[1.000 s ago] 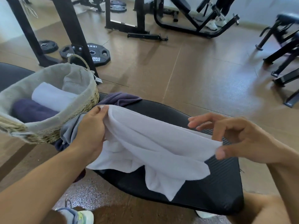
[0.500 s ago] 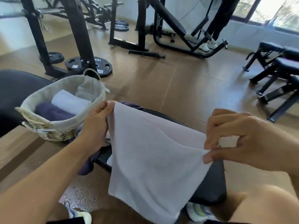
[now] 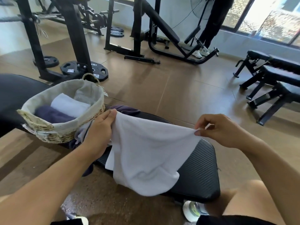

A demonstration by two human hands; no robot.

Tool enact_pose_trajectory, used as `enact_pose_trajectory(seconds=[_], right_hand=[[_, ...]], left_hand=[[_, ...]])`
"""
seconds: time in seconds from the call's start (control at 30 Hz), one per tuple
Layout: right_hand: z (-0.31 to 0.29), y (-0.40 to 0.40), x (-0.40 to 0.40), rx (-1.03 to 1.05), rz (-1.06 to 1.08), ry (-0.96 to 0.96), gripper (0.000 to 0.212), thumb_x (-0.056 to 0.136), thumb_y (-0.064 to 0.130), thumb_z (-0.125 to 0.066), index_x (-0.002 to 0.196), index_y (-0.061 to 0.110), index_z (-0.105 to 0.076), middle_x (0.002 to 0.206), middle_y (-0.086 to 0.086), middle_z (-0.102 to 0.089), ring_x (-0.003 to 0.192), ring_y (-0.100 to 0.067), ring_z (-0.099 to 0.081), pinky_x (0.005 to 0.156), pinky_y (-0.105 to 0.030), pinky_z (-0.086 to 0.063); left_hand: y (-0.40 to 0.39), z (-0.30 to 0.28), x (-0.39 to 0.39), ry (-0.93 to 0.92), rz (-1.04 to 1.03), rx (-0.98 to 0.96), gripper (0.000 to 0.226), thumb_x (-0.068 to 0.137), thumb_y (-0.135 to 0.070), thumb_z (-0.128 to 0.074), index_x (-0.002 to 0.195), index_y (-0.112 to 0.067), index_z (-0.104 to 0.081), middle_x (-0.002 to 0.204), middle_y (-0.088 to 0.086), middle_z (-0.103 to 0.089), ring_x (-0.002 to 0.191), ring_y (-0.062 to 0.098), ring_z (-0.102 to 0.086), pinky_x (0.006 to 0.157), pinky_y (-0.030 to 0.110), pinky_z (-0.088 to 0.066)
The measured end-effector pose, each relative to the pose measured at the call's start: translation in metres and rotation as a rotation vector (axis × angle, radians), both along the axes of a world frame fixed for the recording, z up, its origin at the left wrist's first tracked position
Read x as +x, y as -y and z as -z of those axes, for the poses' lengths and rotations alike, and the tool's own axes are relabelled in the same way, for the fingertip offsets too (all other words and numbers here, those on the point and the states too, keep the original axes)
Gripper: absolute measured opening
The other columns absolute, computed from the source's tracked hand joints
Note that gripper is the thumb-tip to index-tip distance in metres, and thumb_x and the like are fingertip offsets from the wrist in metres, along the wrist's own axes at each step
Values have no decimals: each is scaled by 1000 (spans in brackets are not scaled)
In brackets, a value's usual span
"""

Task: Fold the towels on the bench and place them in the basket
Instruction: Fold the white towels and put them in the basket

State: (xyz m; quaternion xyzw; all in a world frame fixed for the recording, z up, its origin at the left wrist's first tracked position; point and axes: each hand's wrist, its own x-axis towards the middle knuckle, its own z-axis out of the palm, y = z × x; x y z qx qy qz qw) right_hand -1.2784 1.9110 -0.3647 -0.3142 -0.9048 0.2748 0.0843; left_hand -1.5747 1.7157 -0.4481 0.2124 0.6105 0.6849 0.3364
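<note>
Now the room itself is a gym with a brown floor, black racks and spare benches behind. Nearest the person is the padded black tabletop that carries the work. At its far left end stands the woven basket, with a cloth lining; inside it lie a rolled dark towel and a rolled pale towel, so part of the job looks done.

Over the tabletop hangs the white towel, held up by its top edge. Half a second ago it hung as a flat taut sheet; now the top edge sags between the two hands and the lower part bunches and droops toward the pad, its bottom hem curling. A second ago it was still half heaped on the pad. I judge that the person has shaken it open and is bringing it back down to lay it out or make the first fold.

Beneath and beside it, a dark purple towel pokes out behind the white one, and a greyish cloth lies crumpled under the basket's edge, both not yet folded.

The left hand grips the left top corner, thumb over the cloth and fingers curled round it, close beside the basket. The right hand pinches the right corner between thumb and fingertips, the other fingers curled loosely above.
</note>
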Motion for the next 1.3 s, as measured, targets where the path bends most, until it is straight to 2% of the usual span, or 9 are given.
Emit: enact_pose_trajectory(seconds=[0.17, 0.27, 0.43, 0.6, 0.77, 0.9, 1.07, 1.17, 1.3], right_hand=[[11, 2, 0, -155, -148, 64, 12, 82, 27, -81, 81, 29, -70, 104, 11, -71, 96, -13, -69, 87, -31, -55], [11, 5, 3, -377, -130, -10, 12, 83, 17, -78, 81, 14, -66, 111, 5, -76, 97, -11, -72, 83, -23, -55], [-2, 10, 4, -466, -62, -160, 19, 67, 10, -84, 63, 20, -69, 70, -7, -71, 65, -13, -66, 63, -17, -52], [-35, 16, 3, -368, 79, -201, 34, 67, 13, -85, 99, 19, -75, 82, -15, -77, 76, -18, -73, 81, -19, -58], [-33, 19, -10, 91, 251, -68, 3, 90, 29, -75, 88, 30, -77, 81, 17, -75, 76, 3, -68, 79, -21, -51], [-22, 23, -19, -367, 314, -458, 14, 100, 18, -61, 88, 15, -66, 80, 4, -70, 84, -17, -64, 90, -37, -57], [-27, 35, -15, -107, 337, -639, 18, 96, 21, -68, 83, 32, -67, 78, 5, -75, 72, -12, -66, 73, -37, -57], [-23, 70, -27, -72, 111, -397, 16, 88, 18, -76, 82, 32, -74, 80, 12, -77, 69, -5, -70, 67, -20, -56], [-14, 95, -49, -172, -7, -374, 7, 79, 33, -81, 85, 33, -78, 83, -2, -76, 77, -37, -68, 73, -50, -58]], left_hand=[[1, 4, -12, 26, -70, 14, 52, 80, -63, -57, 108, -22, -73, 120, 8, -71, 119, 27, -63, 109, 53, -45], [3, 2, -15, -74, -101, 8, 37, 92, -52, -49, 94, -22, -72, 107, 13, -73, 106, 27, -67, 103, 56, -49], [10, -1, -19, -243, -79, 43, 45, 91, -57, -51, 87, -14, -64, 84, 8, -62, 82, 22, -54, 80, 48, -45], [20, -28, -23, -137, 103, 173, 25, 79, -52, -66, 67, -30, -73, 59, -13, -62, 52, 4, -53, 53, 24, -40], [17, -19, -29, -212, 160, -1, 22, 91, -36, -65, 79, -20, -74, 78, 1, -69, 70, 15, -64, 56, 18, -54], [7, -8, -18, -26, 81, -28, 24, 100, -28, -58, 98, -6, -67, 86, 10, -68, 75, 22, -65, 56, 24, -58], [20, -26, -25, 127, 359, 151, 52, 61, -53, -88, 97, -17, -79, 99, 10, -75, 87, 20, -69, 78, 31, -57], [20, -31, -5, -139, 256, 127, 41, 73, -59, -78, 85, -20, -75, 91, -1, -77, 83, 19, -72, 79, 36, -58], [17, -33, 30, -519, 166, 66, 22, 97, -40, -59, 89, -23, -70, 92, 5, -76, 92, 32, -70, 89, 49, -56]])
